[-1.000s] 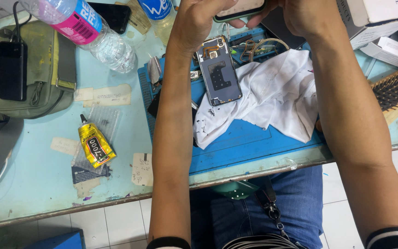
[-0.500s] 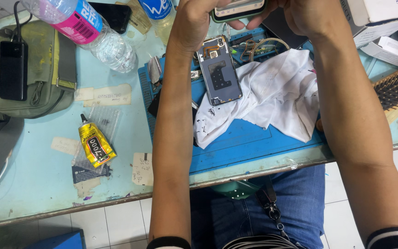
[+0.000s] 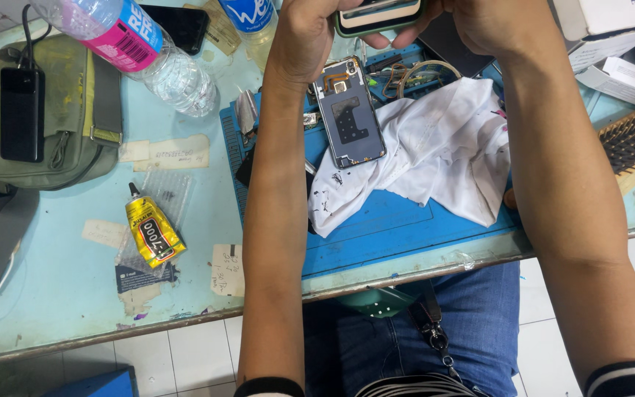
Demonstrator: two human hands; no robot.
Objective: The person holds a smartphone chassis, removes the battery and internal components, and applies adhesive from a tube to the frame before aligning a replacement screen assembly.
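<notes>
Phone in green case, gripped at top edge of view

Phone (image 3: 378, 15) sits between both hands above the blue repair mat (image 3: 406, 220). Left hand (image 3: 306, 37) and right hand (image 3: 490, 22) close on its two ends (fingertips mostly cut off). Judged light, rigid, glass-fragile; the cased edges give the safest hold. An opened phone back (image 3: 348, 114) lies below, touching the white cloth (image 3: 435, 154).

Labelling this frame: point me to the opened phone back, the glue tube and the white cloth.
opened phone back (image 3: 348, 117), head view, middle of its inner face
glue tube (image 3: 152, 234), head view, yellow body
white cloth (image 3: 435, 158), head view, centre fold
</notes>
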